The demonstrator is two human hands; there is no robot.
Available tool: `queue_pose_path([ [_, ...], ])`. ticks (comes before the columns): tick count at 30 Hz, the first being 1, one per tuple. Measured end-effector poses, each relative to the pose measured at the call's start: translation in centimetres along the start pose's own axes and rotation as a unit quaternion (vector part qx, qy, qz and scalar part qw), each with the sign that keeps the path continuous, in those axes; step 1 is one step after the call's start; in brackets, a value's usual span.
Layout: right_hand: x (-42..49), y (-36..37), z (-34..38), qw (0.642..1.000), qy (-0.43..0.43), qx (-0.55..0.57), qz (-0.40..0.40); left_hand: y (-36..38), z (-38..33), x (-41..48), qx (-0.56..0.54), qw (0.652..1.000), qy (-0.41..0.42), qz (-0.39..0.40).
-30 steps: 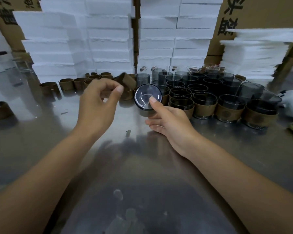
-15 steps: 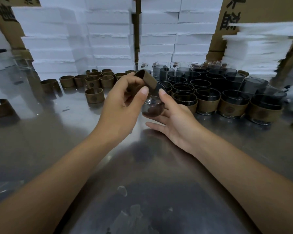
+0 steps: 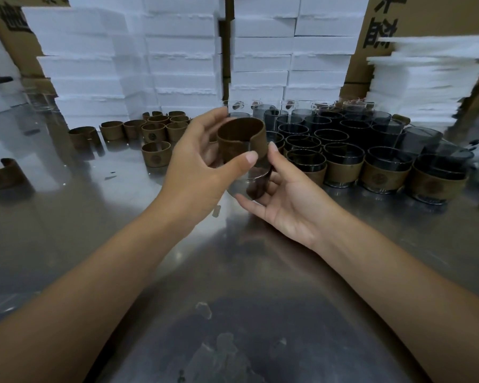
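My left hand (image 3: 197,167) pinches a brown split sleeve (image 3: 239,139) between thumb and fingers, holding it over the upper part of a clear glass cup (image 3: 253,181). My right hand (image 3: 285,200) cradles that glass from below and the right, fingers curled round its base, index finger up along the sleeve's edge. Both are held above the metal table (image 3: 233,272). The glass is partly hidden by the sleeve and my fingers.
Loose brown sleeves (image 3: 155,153) stand at the back left. Dark glasses (image 3: 343,156), the front row wearing sleeves, crowd the back right. White foam boxes (image 3: 177,59) and cardboard cartons line the far edge; foam sheets (image 3: 426,76) are stacked at right.
The left hand brought the sleeve from the left over to the glass and set it round its top. The right hand turned the glass from mouth-facing-me to upright and holds it lower.
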State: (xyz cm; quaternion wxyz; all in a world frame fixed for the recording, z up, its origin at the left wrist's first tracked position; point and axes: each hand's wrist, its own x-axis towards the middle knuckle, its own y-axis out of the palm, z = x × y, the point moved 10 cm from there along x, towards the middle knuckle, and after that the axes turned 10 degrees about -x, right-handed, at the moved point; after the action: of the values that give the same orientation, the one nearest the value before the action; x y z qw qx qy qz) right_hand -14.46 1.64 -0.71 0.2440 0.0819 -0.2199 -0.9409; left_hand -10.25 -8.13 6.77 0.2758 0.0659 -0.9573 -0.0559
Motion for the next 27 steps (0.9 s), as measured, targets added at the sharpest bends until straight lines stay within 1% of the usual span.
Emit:
queue_pose_path([
  [4,-0.1,0.0,0.3,1.000,-0.007,0.008,-0.002,0.5,0.4,0.0,-0.002,0.999,-0.018,0.035],
  [8,-0.2,0.1,0.4,1.000,-0.004,0.006,0.006,1.2,0.4,-0.2,0.047,0.996,-0.003,0.075],
  [14,-0.2,0.7,0.5,1.000,-0.009,-0.006,0.023,1.3,0.4,-0.2,0.066,0.995,0.011,0.080],
  [20,-0.4,1.0,0.6,0.999,-0.007,-0.011,0.038,1.0,0.4,-0.1,0.063,0.996,0.014,0.066],
  [27,-0.4,0.8,0.7,1.000,-0.015,-0.013,0.021,1.4,0.4,-0.2,0.060,0.994,0.002,0.086],
])
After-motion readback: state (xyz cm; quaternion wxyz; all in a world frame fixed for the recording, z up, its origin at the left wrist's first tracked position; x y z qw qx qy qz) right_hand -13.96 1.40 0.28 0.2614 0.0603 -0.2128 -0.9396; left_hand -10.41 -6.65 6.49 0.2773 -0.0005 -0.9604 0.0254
